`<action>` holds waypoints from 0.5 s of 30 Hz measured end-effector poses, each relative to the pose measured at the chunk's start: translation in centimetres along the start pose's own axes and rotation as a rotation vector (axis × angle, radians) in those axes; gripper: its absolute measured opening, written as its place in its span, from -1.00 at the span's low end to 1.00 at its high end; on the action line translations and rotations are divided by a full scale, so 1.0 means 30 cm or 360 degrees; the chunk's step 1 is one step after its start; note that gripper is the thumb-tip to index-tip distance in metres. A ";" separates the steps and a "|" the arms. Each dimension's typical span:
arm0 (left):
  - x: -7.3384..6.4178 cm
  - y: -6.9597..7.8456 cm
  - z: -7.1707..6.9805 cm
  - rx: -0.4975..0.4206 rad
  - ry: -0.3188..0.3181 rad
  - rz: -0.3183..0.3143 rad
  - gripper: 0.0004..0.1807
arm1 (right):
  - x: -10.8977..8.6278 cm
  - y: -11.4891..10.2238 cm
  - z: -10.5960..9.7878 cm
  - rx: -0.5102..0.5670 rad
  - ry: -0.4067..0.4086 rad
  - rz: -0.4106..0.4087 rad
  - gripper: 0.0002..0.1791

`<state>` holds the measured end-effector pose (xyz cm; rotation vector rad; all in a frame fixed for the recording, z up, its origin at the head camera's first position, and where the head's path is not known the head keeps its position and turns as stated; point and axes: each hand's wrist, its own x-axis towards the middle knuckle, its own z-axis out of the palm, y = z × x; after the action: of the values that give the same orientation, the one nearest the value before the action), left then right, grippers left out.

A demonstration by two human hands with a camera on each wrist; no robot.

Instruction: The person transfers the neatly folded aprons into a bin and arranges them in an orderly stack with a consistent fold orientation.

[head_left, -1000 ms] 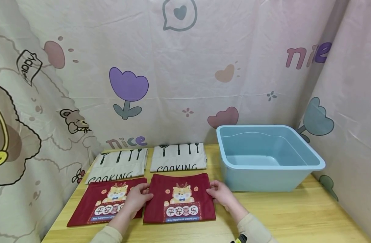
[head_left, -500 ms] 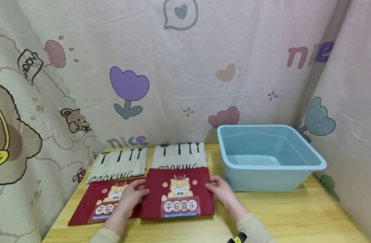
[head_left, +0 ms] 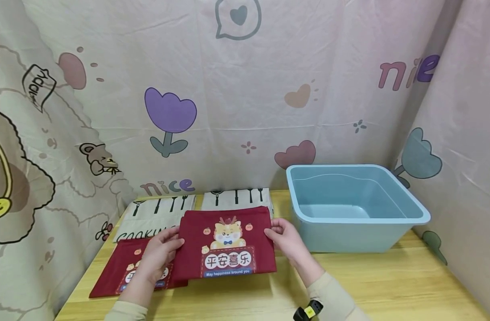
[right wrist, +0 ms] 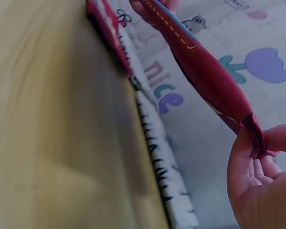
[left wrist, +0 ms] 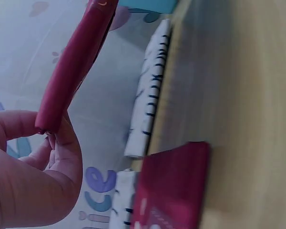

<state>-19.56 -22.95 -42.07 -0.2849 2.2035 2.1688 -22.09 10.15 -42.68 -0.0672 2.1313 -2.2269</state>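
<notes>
My left hand point(head_left: 156, 254) and right hand point(head_left: 289, 243) hold a folded red cloth point(head_left: 229, 243) by its two side edges. A cartoon animal with antlers, Chinese characters and a blue strip of lettering decorate its front. In the left wrist view, the thumb and fingers pinch one end of this cloth point(left wrist: 76, 69), which hangs in the air above the table. The right wrist view has the other end of the red cloth point(right wrist: 212, 83) between thumb and curled fingers. Behind my left forearm, a second folded red cloth point(head_left: 112, 274) lies flat, partly covered.
Two folded white cloths lie along the back: the left one point(head_left: 154, 216) and the right one point(head_left: 237, 200), printed with black utensils. A light blue plastic tub point(head_left: 349, 236) stands at the right on the wooden table point(head_left: 369, 285). A patterned curtain point(head_left: 245, 107) hangs behind.
Both hands have raised the red cloth off the table and moved it slightly back and left, tilting it. It now overlaps the right white cloth and part of the other red one.
</notes>
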 end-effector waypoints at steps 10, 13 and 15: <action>-0.016 0.096 -0.033 -0.0156 -0.0061 0.0191 -0.43 | -0.019 -0.153 0.016 -0.0053 -0.0053 -0.0131 -0.82; -0.023 0.122 -0.029 -0.0210 -0.0106 0.0252 -0.50 | -0.025 -0.202 0.006 -0.0086 -0.0061 -0.0173 -0.80; -0.028 0.138 -0.018 -0.0245 -0.0137 0.0294 -0.57 | -0.028 -0.232 -0.008 -0.0115 -0.0060 -0.0201 -0.79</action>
<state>-19.33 -23.38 -37.84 0.0093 2.0967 2.3998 -21.37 10.75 -35.74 -0.2523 2.2465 -2.1934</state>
